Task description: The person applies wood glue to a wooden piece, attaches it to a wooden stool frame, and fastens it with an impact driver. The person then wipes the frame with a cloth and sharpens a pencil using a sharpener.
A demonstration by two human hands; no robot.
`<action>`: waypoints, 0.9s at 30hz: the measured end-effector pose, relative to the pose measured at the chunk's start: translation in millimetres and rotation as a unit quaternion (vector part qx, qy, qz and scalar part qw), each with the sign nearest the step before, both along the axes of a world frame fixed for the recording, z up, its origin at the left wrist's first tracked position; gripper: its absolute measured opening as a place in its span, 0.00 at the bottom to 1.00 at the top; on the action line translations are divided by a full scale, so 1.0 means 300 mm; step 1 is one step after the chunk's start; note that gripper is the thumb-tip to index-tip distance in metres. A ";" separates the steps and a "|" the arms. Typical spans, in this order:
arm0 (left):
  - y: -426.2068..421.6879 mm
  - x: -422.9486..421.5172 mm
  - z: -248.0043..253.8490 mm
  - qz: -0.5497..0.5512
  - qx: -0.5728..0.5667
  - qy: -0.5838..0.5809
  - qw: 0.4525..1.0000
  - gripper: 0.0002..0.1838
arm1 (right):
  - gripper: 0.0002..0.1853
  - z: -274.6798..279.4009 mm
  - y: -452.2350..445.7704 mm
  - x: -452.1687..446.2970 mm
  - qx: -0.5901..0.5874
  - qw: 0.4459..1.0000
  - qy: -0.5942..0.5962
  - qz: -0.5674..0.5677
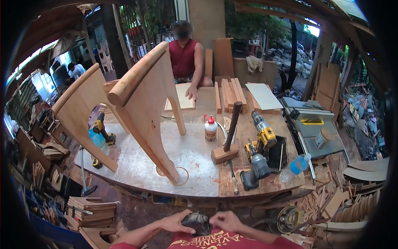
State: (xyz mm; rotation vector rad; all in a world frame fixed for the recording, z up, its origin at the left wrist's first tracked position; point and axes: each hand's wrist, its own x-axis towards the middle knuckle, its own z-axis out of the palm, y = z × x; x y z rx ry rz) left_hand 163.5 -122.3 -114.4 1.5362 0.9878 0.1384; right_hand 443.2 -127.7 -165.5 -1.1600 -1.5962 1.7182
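Close to my body, below the bench edge, my left hand grips a black object with grey ridged parts. Its shape resembles a power tool, but I cannot tell the kind. My right hand is beside it with fingers curled together; whatever they may pinch is hidden. On the bench in front stands a wooden chair-like frame with a rounded top rail, its leg resting near a wooden ring. A wooden mallet stands head down, and a glue bottle with a red cap is behind it.
Yellow-black drills and an impact driver lie at the bench's right, near a blue-filled bottle. A table saw stands farther right. Across the bench, a person rests a hand on a pale panel. Wood pieces are stacked lower left.
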 end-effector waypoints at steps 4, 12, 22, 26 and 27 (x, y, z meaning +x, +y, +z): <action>0.007 0.041 0.051 -0.019 0.012 0.009 1.000 0.44 | 0.09 0.202 0.000 -0.006 0.163 0.981 0.031 0.105; -0.017 -0.003 -0.009 0.009 -0.003 0.002 1.000 0.44 | 0.09 -0.011 0.037 -0.016 0.004 1.000 0.009 0.006; -0.031 0.033 0.018 0.041 0.027 0.005 0.999 0.44 | 0.06 0.032 0.130 -0.045 0.122 0.992 0.007 -0.021; -0.042 0.016 0.000 0.055 0.047 -0.016 0.997 0.44 | 0.07 0.138 -0.015 0.006 0.148 0.985 0.025 0.083; -0.031 0.023 0.017 0.041 0.036 0.000 0.999 0.44 | 0.07 0.176 0.016 -0.015 0.245 0.964 0.047 0.089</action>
